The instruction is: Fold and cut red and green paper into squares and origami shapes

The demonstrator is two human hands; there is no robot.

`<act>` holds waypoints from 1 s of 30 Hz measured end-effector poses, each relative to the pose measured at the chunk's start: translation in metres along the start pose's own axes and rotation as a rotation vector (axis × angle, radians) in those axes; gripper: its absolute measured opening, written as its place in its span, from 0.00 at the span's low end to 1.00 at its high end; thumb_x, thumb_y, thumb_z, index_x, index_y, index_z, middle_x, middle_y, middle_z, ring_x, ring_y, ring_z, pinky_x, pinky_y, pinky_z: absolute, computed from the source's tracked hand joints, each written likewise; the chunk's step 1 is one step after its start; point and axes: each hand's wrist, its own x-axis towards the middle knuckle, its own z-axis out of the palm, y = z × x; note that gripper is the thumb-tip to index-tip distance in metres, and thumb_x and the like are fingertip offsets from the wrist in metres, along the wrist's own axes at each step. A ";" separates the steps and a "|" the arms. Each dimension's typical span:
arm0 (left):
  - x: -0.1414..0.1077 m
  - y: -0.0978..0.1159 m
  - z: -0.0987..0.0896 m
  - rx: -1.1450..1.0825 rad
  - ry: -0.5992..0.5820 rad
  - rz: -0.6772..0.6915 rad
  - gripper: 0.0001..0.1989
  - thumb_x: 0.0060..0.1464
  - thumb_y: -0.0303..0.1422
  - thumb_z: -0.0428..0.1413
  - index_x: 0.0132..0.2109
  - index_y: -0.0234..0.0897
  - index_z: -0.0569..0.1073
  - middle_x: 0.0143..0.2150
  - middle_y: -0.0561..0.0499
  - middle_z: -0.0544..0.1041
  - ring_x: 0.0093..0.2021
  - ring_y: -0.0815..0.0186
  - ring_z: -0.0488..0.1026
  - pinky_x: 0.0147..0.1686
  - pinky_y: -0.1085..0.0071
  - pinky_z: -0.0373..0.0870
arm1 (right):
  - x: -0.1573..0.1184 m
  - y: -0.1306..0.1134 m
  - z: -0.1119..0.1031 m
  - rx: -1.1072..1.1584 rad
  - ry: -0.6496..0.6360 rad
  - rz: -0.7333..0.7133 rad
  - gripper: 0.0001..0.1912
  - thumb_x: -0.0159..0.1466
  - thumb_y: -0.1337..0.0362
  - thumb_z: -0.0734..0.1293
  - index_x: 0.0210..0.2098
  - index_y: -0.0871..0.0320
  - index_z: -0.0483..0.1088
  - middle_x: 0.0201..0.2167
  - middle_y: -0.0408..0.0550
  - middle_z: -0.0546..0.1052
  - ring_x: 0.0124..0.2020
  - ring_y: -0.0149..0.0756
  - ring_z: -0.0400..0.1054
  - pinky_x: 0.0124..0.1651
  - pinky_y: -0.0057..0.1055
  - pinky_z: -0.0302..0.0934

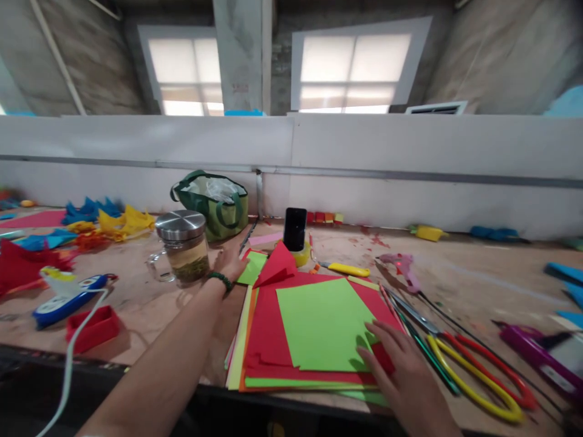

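Observation:
My left hand point(231, 264) reaches forward beside a glass mug point(184, 252), its fingers spread at the edge of a small green paper point(253, 267). Near the table's front, my right hand point(401, 370) lies with fingers apart at the right lower corner of a large light green sheet point(325, 325). That sheet rests on red paper point(268, 340) over a stack with orange, yellow and green edges. A folded red piece point(279, 264) sits at the stack's upper left.
Scissors point(473, 376), a yellow cutter point(348, 269) and a pink glue gun point(403, 267) lie right of centre. A phone point(295, 229) stands behind the stack. On the left are a green bag point(228, 218), a red box point(92, 329) and a blue power strip point(68, 303).

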 end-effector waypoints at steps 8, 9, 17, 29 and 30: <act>-0.051 0.073 0.032 -0.008 -0.331 0.449 0.18 0.55 0.48 0.57 0.44 0.41 0.77 0.41 0.49 0.77 0.42 0.62 0.73 0.46 0.69 0.68 | -0.002 -0.016 -0.004 -0.061 -0.190 0.097 0.26 0.63 0.49 0.64 0.53 0.60 0.70 0.54 0.58 0.73 0.54 0.49 0.67 0.55 0.48 0.64; -0.060 0.080 0.039 0.003 -0.375 0.486 0.22 0.49 0.51 0.60 0.44 0.41 0.77 0.42 0.47 0.76 0.44 0.59 0.73 0.46 0.67 0.68 | -0.003 -0.017 -0.005 -0.056 -0.185 0.103 0.25 0.64 0.49 0.64 0.53 0.59 0.70 0.54 0.57 0.73 0.54 0.49 0.67 0.55 0.47 0.64; -0.079 0.092 0.050 0.160 -0.508 0.449 0.33 0.42 0.54 0.63 0.49 0.35 0.73 0.49 0.40 0.70 0.50 0.50 0.69 0.49 0.60 0.66 | -0.005 -0.020 -0.007 -0.011 -0.116 0.128 0.20 0.63 0.53 0.66 0.51 0.57 0.70 0.50 0.55 0.74 0.52 0.48 0.67 0.54 0.47 0.63; -0.109 0.133 0.064 0.071 -0.620 0.417 0.17 0.47 0.45 0.63 0.36 0.37 0.73 0.38 0.48 0.74 0.39 0.59 0.72 0.37 0.68 0.67 | -0.006 -0.019 -0.008 0.027 -0.101 0.087 0.19 0.64 0.55 0.66 0.52 0.56 0.69 0.47 0.53 0.76 0.49 0.47 0.68 0.51 0.43 0.64; -0.111 0.136 0.064 0.072 -0.617 0.414 0.19 0.45 0.45 0.64 0.39 0.36 0.73 0.40 0.46 0.73 0.40 0.58 0.72 0.38 0.67 0.68 | -0.005 -0.018 -0.007 0.028 -0.097 0.089 0.19 0.63 0.55 0.66 0.51 0.56 0.69 0.47 0.53 0.76 0.49 0.47 0.68 0.51 0.43 0.65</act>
